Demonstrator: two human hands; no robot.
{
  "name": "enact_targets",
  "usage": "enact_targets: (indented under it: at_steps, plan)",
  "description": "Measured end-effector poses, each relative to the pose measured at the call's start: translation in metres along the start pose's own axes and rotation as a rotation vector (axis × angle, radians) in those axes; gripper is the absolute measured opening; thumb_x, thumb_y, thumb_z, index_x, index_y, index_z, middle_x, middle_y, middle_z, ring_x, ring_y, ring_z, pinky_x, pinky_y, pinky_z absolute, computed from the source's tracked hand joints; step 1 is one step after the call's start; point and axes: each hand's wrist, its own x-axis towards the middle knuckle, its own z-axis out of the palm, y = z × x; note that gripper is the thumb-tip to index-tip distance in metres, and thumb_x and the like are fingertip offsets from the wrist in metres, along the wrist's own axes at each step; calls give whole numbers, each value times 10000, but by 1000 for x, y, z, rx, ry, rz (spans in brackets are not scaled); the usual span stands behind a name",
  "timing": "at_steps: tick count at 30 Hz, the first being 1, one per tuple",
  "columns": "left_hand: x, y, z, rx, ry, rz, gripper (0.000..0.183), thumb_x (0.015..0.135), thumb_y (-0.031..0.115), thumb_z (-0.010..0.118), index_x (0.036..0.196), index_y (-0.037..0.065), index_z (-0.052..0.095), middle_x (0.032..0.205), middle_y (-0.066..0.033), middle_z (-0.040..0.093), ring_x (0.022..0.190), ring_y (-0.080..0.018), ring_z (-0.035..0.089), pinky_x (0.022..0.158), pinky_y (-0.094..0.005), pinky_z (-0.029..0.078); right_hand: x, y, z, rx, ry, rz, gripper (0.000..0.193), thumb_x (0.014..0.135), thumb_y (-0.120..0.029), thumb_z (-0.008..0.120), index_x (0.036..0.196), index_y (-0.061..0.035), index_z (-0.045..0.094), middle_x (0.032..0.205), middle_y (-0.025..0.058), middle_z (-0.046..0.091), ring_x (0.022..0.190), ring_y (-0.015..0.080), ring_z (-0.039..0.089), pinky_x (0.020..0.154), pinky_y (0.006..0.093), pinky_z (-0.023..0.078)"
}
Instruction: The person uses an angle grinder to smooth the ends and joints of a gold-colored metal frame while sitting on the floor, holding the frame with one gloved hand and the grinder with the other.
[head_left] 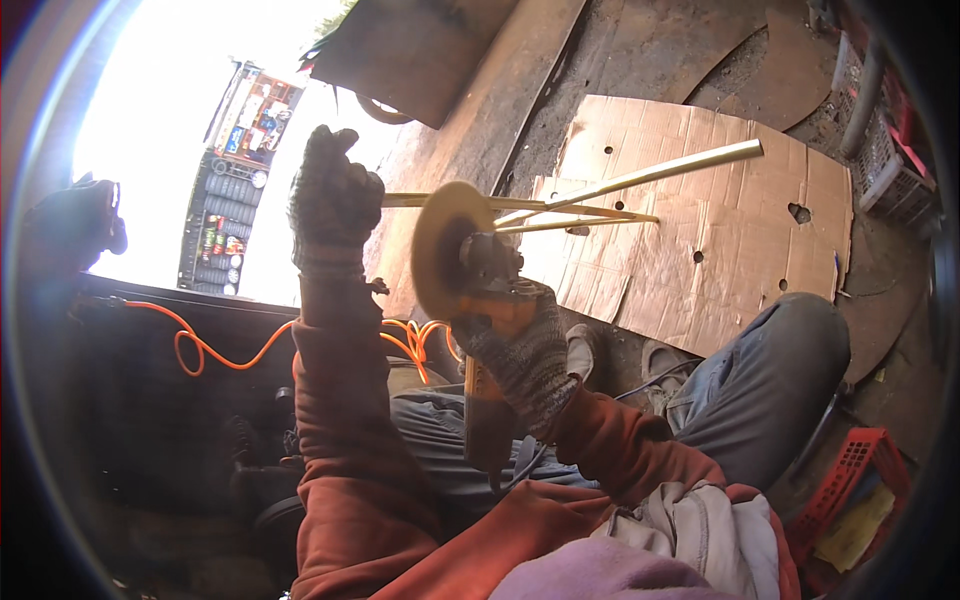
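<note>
Both of my hands wear knitted grey work gloves. My left hand (336,198), raised on the left, is closed around the near end of a gold-coloured metal piece (690,168) made of slim bars. The bars stretch away to the right and spread apart over the cardboard. Around the body of a yellow angle grinder (484,398) my right hand (528,355) is closed. The grinder's tan round disc (440,255) stands upright in front of the bars, just right of my left hand. The disc hides part of the bars, so whether it touches them I cannot tell.
A flat cardboard sheet (740,235) with several holes lies on the floor ahead. An orange cord (250,362) loops at the left over a dark surface. A red plastic basket (850,470) stands at lower right, a grey crate (895,190) at far right. Tyres (228,210) show outside.
</note>
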Motion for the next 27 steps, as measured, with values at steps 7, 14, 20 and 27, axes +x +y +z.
enact_targets:
  at_steps: [7, 14, 20, 27]
  plan:
    - [1, -4, 31, 27, 349, 88, 311, 1055, 289, 443, 1157, 21, 563, 751, -32, 582, 447, -107, 397, 468, -270, 401, -3, 29, -16, 143, 199, 196, 228, 814, -101, 765, 1013, -32, 678, 889, 41, 681, 688, 139, 659, 623, 295, 556]
    - [7, -14, -10, 1291, -32, 559, 337, 1052, 282, 438, 1156, -18, 551, 624, -6, 486, 444, -104, 405, 486, -278, 430, 2, 6, -8, -366, -8, -236, 239, 815, -84, 775, 1029, -42, 677, 905, 47, 685, 741, 122, 652, 654, 271, 547]
    - [29, 10, 115, 131, 661, -54, 395, 991, 357, 560, 1206, 26, 538, 718, 0, 484, 498, -58, 399, 458, -230, 411, -5, -2, -33, 134, 108, 198, 251, 812, -64, 772, 1038, -28, 668, 907, 60, 688, 767, 131, 673, 661, 276, 559]
    - [-11, -6, 25, 562, 321, 319, 332, 988, 293, 550, 1192, 31, 555, 558, 22, 459, 485, -99, 481, 465, -264, 450, -7, -8, -12, 82, 61, 162, 296, 777, -171, 822, 978, -56, 639, 999, 35, 648, 859, 114, 631, 718, 279, 522]
